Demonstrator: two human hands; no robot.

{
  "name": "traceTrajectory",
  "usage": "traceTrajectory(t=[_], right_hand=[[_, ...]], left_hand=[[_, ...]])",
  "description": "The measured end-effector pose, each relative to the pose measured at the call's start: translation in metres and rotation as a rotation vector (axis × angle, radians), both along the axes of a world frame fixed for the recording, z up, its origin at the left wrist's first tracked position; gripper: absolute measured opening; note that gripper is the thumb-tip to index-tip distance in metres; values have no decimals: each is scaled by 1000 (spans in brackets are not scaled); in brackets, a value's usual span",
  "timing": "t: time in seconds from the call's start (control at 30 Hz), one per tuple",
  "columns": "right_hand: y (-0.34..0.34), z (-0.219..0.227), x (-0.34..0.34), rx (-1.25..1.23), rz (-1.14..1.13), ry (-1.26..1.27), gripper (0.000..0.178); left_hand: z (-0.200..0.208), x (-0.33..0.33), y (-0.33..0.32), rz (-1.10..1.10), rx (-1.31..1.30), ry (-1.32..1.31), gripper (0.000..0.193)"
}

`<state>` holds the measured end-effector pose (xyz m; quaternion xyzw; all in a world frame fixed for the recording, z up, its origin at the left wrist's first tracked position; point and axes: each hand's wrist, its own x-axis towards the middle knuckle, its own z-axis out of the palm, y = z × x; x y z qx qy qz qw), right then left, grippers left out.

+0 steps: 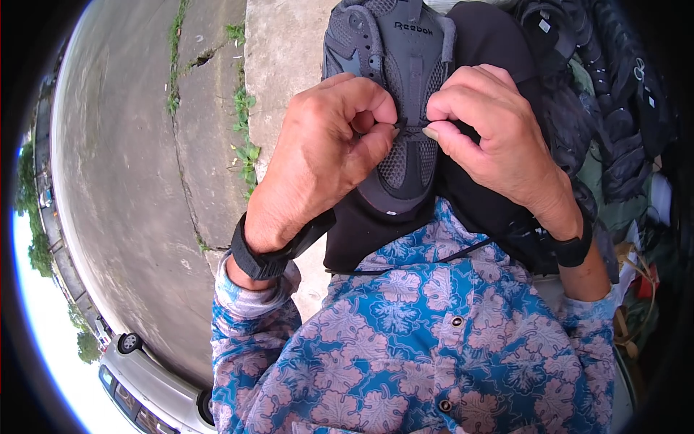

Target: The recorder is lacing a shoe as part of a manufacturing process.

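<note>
A dark grey sneaker upper (409, 173) rests on my black-covered lap, its rounded toe toward me and its tongue and eyelets farther off. Over its front part my left hand (329, 130) is closed, thumb and forefinger pinched at the inner edge of the eyelet row. My right hand (484, 123) pinches from the opposite side in the same way. A thin dark thread (413, 133) appears to run between the two pairs of fingertips, close above the mesh. Its ends are hidden in my fingers.
Stacked dark shoe uppers (614, 108) fill the far right beside my knee. Lower right lie scraps and a tan strap (627, 333). On the left is concrete ground (123, 181) with weeds (246, 152) in its cracks. A silver car (155, 383) stands at lower left.
</note>
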<state>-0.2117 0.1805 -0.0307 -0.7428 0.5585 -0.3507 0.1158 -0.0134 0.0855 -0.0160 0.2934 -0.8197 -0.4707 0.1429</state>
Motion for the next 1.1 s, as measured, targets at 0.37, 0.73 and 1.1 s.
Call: traceTrajectory(t=[0.37,0.73,1.1], right_hand=[[-4,1,7,-39,-13,267,18],[3,6,1,-37,-22,295,20],[7,5,-4,-29,-81,194,17]], left_hand=[[-9,0,2,63,138,8,12],[-14,-9,12,90,123,67,13],[-14,-3,10,140,101,86,14]])
